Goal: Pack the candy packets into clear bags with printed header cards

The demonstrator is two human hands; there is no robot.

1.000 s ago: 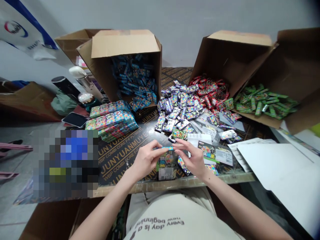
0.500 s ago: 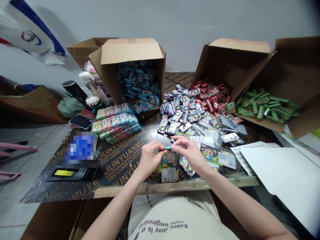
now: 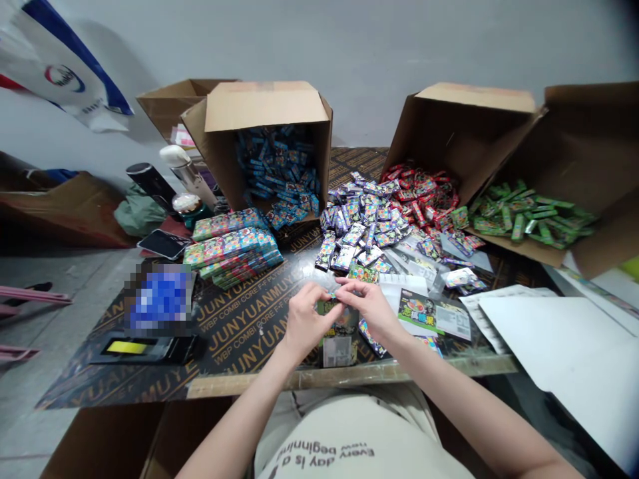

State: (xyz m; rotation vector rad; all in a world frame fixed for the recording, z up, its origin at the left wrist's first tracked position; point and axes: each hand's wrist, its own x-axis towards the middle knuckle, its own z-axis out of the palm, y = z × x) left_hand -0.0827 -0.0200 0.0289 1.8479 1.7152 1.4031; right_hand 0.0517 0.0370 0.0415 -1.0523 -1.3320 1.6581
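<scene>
Fingertips of my left hand (image 3: 310,319) and my right hand (image 3: 370,310) meet over the table's near edge, closed on a small blue candy packet (image 3: 331,294). Only a sliver of this packet shows between the fingers. Directly beneath lies a printed dark card or wrapper (image 3: 337,351), partly covered by both hands. A purple packet (image 3: 371,338) lies under my right wrist. Just beyond my right fingers is a green packet (image 3: 363,273), at the edge of the purple pile (image 3: 367,216).
Tipped cartons hold blue packets (image 3: 284,163), red packets (image 3: 424,193) and green packets (image 3: 534,213). Stacked multicoloured packs (image 3: 234,246) stand left, near a phone (image 3: 164,243) and bottles (image 3: 152,186). Printed wrappers (image 3: 434,314) and white sheets (image 3: 559,352) lie right.
My hands have drawn closer together around the blue packet, and my right fingers have come down and inward. The green packet beyond them now shows.
</scene>
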